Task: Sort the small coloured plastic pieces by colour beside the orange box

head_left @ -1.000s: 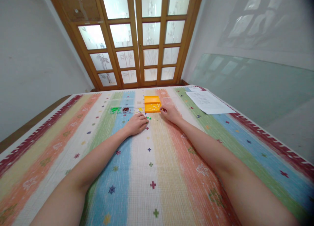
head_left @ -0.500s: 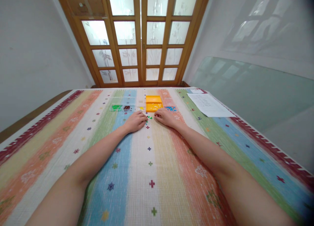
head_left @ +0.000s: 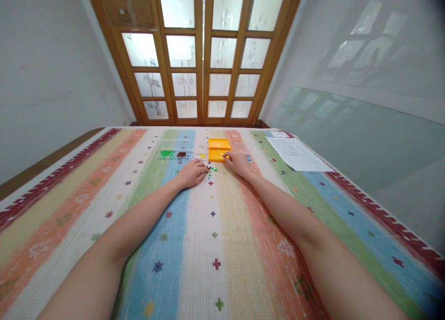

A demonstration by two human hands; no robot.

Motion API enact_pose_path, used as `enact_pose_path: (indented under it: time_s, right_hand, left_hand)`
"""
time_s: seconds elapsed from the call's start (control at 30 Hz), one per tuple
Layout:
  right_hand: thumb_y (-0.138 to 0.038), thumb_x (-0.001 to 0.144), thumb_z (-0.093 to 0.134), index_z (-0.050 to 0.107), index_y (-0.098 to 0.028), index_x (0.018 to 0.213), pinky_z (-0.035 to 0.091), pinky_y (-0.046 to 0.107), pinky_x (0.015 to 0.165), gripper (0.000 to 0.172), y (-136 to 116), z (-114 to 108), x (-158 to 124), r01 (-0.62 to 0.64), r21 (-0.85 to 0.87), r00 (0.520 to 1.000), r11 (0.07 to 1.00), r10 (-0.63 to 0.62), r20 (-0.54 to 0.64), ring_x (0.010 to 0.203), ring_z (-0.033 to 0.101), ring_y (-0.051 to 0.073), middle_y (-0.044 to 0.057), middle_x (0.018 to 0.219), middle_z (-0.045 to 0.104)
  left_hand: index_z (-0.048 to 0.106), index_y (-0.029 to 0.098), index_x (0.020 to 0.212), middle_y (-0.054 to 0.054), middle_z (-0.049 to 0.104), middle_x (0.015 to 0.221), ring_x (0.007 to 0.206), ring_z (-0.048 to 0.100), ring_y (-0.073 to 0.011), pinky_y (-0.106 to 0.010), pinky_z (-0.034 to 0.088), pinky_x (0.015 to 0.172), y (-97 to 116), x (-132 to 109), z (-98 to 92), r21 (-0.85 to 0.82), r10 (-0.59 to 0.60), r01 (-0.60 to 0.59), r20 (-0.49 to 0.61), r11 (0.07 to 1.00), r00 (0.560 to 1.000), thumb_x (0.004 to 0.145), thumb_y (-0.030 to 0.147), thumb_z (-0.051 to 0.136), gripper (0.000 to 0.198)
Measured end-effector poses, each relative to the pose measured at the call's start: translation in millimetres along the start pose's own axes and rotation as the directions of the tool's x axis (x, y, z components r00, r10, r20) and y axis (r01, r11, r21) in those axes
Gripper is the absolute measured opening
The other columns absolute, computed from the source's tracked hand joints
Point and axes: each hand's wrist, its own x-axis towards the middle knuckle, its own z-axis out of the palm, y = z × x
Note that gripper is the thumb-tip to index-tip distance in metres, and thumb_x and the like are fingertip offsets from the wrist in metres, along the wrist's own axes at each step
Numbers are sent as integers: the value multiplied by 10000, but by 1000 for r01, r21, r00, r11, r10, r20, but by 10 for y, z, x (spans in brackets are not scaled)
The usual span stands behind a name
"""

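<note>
My left hand rests on the tablecloth, its fingers drawn together beside small green pieces; whatever they may hold is too small to tell. My right hand is over the near right edge of an open yellow box. Its thumb and fingertips are pinched together there, and I cannot make out what is between them. Small pale bits lie in the box's near half. To the left stand clear containers with green pieces and dark red pieces. Blue pieces are partly hidden behind my right hand.
Yellow pieces lie just left of the yellow box. A printed sheet of paper lies at the right on the striped tablecloth. Beyond the table's far edge are wooden doors with glass panes; a glass panel leans at the right.
My right hand has moved from the tablecloth up and forward to the yellow box's edge, covering most of the blue pieces. The left hand stays nearly where it was. The view has tilted slightly.
</note>
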Motion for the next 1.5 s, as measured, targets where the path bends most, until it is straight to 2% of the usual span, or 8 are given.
enact_pose_path:
  time_s: [0.17,0.33,0.5,0.8,0.97,1.1,1.23,1.5]
  right_hand:
    - [-308,1006,589,782,-229,1104,387,260,712,230,-320,-99,-265,282,94,938,955,-295,183,798,649,182,48,947,781]
    - [-341,992,623,785,-242,1111,363,257,703,224,-609,-201,-363,361,91,896,928,-372,241,819,656,187,50,948,783]
    - [-276,997,596,785,-253,1092,371,248,713,213,-670,-180,-369,445,152,834,883,-470,290,824,663,181,48,977,788]
    - [-260,982,609,764,-223,954,342,256,668,162,-669,-105,-369,433,119,849,893,-449,280,742,612,170,46,887,763]
    - [-251,967,619,766,-221,1054,393,259,726,173,-623,-159,-350,366,121,896,923,-384,221,850,654,191,56,984,778]
    - [-270,981,630,769,-256,1133,425,264,773,207,-586,-164,-356,414,185,858,891,-450,249,908,677,200,46,1042,787]
    - [-226,972,639,779,-250,1100,413,247,751,191,-602,-92,-355,473,235,803,849,-525,281,860,680,183,35,1002,786]
    - [-199,955,637,778,-231,1040,391,243,722,168,-605,-76,-341,466,235,811,853,-518,271,820,657,173,39,961,774]
  left_hand:
    - [791,217,1061,-85,752,1093,1099,608,-257,-436,476,1034,-45,-6,-3,51,-59,61,-35,997,998,1027,251,520,275]
    - [791,220,1009,-81,754,1073,1085,610,-257,-440,474,1026,-69,-13,0,56,-106,110,-71,992,992,1017,251,540,253]
    - [790,222,980,-82,756,1047,1070,612,-254,-438,477,1008,-60,-11,-2,36,-112,114,-73,993,991,1017,249,540,254]
    - [785,219,998,-88,752,1062,1083,611,-257,-445,474,1029,-57,-5,-29,19,-115,116,-50,993,992,1021,247,519,269]
    - [784,214,1031,-92,754,1087,1100,609,-262,-457,472,1047,-101,-21,-20,27,-146,148,-79,989,986,1015,250,517,270]
    - [785,209,1044,-99,749,1105,1087,605,-266,-451,472,1036,-162,-42,-20,55,-208,215,-100,975,973,1012,278,524,272]
    - [780,197,1028,-106,736,1041,1038,608,-270,-417,480,962,-230,-71,-79,94,-333,346,-128,933,934,1014,298,506,292]
    - [708,207,855,-93,728,935,843,636,-231,-311,428,729,-439,-138,-237,144,-545,537,22,831,838,1006,341,478,306]
